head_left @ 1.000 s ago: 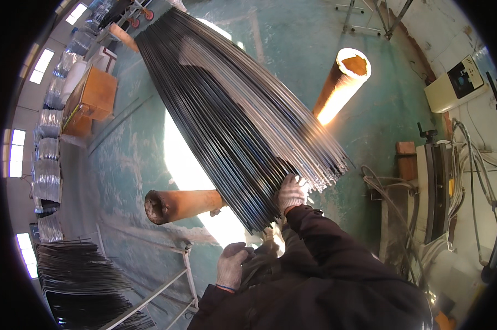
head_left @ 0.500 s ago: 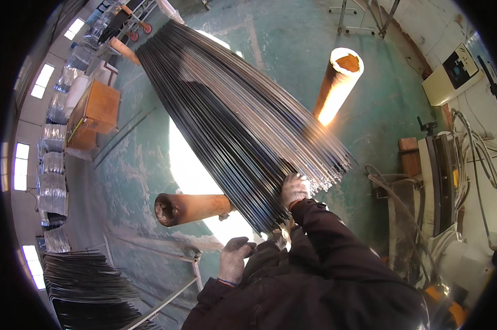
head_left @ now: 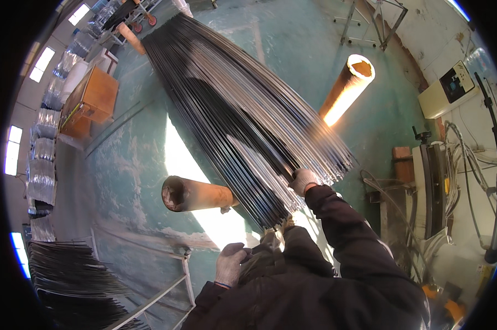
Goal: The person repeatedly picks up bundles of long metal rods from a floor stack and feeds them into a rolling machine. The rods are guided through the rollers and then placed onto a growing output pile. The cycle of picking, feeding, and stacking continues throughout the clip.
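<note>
A broad bundle of long thin metal rods [head_left: 221,110] slants from the far left to just in front of me, its near ends fanned out. My right hand [head_left: 305,181], in a pale knit glove, is closed on some rods near their near ends, right of the bundle's middle. The palm hides how many it holds. My left hand [head_left: 232,265], gloved too, is held near my body, left of the near rod ends and apart from them. Its fingers are curled in, and nothing shows in them.
Under the bundle lie a rusty pipe [head_left: 196,195] on the left and another [head_left: 347,91] on the right. More dark rods [head_left: 72,280] rest by a metal frame [head_left: 187,269] at lower left. A wooden cabinet [head_left: 89,102] stands far left; machinery with cables [head_left: 432,187] stands right.
My right hand has shifted slightly right and nearer the ends, closing round rods. Some rods there have moved, and a bright sunlit strip now shows among the dark ones. The left hand stays near my body.
</note>
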`<state>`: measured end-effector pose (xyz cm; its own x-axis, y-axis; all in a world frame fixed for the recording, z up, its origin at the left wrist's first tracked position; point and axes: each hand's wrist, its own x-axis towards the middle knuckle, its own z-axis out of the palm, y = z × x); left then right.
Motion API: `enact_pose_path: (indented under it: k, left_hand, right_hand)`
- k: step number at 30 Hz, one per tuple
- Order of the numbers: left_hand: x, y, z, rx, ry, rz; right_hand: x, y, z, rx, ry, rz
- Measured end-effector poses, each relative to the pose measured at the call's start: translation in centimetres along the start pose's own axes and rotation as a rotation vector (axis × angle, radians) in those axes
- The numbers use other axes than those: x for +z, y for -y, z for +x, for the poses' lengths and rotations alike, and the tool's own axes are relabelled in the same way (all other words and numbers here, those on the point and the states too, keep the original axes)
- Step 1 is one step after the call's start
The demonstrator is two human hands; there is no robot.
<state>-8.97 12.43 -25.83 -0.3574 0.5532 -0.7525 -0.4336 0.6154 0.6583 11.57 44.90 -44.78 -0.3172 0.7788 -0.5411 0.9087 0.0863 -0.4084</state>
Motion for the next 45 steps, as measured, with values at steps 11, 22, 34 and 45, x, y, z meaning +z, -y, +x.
enact_pose_path:
  k: [11,22,34,45]
  left_hand:
    - [-0.5,0.0,0.9,0.079,0.089,-0.064]
    - [4.6,0.0,8.0,0.081,0.437,0.037]
    - [13.8,-4.8,14.6,-0.376,0.907,-0.732]
    - [22.0,-3.8,-2.8,-0.177,0.994,-0.338]
  right_hand:
    - [-2.2,0.3,-0.8,-0.057,0.046,0.097]
    - [-6.0,-1.0,-24.2,0.170,0.147,0.522]
    - [12.0,-13.9,-64.6,0.790,-0.608,0.527]
    - [15.3,-23.8,-73.9,0.964,-0.940,0.305]
